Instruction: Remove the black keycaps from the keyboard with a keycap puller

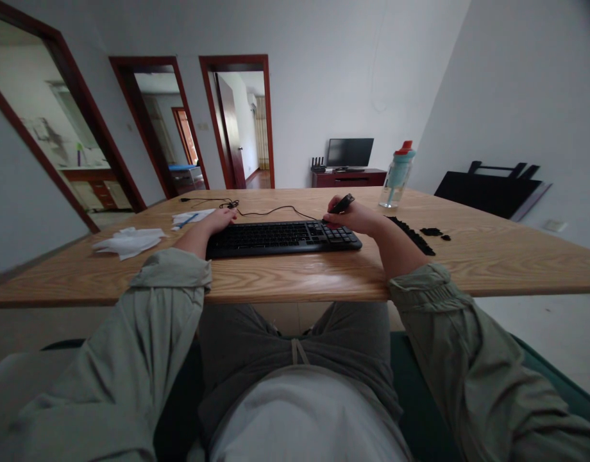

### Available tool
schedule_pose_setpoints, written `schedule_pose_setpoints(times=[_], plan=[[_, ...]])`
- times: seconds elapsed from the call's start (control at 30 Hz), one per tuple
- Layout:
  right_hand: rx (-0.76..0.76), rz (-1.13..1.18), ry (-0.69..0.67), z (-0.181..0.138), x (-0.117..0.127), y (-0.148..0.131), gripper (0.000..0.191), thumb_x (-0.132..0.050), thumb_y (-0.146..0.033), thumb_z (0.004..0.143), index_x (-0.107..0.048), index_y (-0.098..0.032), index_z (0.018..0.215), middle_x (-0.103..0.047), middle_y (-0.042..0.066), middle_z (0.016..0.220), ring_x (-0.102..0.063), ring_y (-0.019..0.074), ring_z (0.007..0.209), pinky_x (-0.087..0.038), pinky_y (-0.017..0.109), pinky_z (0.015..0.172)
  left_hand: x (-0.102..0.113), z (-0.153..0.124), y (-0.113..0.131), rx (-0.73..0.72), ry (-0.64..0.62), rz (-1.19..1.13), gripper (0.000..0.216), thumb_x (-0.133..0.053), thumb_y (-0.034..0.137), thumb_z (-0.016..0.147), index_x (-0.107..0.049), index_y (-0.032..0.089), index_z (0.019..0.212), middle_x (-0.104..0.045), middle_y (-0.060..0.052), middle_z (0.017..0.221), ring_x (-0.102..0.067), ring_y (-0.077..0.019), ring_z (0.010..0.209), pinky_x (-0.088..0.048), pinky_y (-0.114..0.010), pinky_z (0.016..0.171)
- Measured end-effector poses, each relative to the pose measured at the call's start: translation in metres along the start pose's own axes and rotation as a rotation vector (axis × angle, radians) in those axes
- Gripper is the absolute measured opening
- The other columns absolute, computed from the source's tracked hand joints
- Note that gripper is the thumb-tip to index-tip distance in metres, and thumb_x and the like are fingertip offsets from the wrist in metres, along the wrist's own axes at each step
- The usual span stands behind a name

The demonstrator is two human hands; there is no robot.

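Observation:
A black keyboard lies flat on the wooden table in front of me, its long side toward me. My left hand is at its left rear corner, gripping the edge with bent fingers. Over the number pad at the right end, my right hand is closed around a short black-handled tool, tilted up to the right. The tool's working end is hidden behind my fingers, so its exact kind cannot be made out. To the right of my right wrist lies a row of small black pieces, which look like keycaps.
A smaller cluster of black pieces lies farther right. A clear bottle with a red cap stands behind it. White tissues and a blue stick-like item lie at left. The cable runs behind the keyboard.

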State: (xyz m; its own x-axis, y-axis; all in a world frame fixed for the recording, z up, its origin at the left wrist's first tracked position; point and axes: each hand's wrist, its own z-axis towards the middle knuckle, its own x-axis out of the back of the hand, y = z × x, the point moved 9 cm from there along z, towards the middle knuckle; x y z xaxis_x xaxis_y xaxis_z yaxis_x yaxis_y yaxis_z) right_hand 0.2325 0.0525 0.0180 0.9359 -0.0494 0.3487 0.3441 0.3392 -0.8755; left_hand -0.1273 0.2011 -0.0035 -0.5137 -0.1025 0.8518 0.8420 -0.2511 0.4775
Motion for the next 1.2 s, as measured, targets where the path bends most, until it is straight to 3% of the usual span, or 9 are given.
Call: schedule_pose_setpoints(times=[0.43,0.77,1.2], plan=[[-0.084,0.033,-0.06,-0.008,0.004,0.006,0.022,-0.08,-0.011,0.065,-0.062,-0.02,0.073,-0.063,-0.003,0.063,-0.061,0.0132,0.059,-0.053,0.026,0.055,0.002,-0.002,0.003,-0.008,0.009,-0.001,0.043,-0.038,0.049,0.086,-0.067,0.018,0.086,-0.072,-0.008,0.09,-0.066,-0.0238,0.088,-0.051,-0.033,0.084],[-0.076,0.043,0.144,0.006,0.007,0.021,0.022,-0.08,-0.032,0.071,-0.063,-0.019,0.076,-0.066,0.001,0.069,-0.061,0.0122,0.059,-0.055,0.024,0.051,0.0,-0.002,0.001,0.011,-0.019,0.044,0.047,-0.035,0.052,0.088,-0.067,0.019,0.092,-0.072,-0.009,0.093,-0.066,-0.0254,0.092,-0.05,-0.033,0.084],[-0.081,0.119,0.21,0.014,0.006,0.03,0.02,-0.074,-0.012,0.071,-0.056,-0.019,0.076,-0.062,-0.001,0.069,-0.065,0.0126,0.064,-0.059,0.025,0.062,-0.006,0.0,0.009,-0.026,-0.04,0.107,0.044,-0.04,0.046,0.083,-0.068,0.016,0.097,-0.071,-0.007,0.098,-0.065,-0.0231,0.095,-0.049,-0.031,0.089]])
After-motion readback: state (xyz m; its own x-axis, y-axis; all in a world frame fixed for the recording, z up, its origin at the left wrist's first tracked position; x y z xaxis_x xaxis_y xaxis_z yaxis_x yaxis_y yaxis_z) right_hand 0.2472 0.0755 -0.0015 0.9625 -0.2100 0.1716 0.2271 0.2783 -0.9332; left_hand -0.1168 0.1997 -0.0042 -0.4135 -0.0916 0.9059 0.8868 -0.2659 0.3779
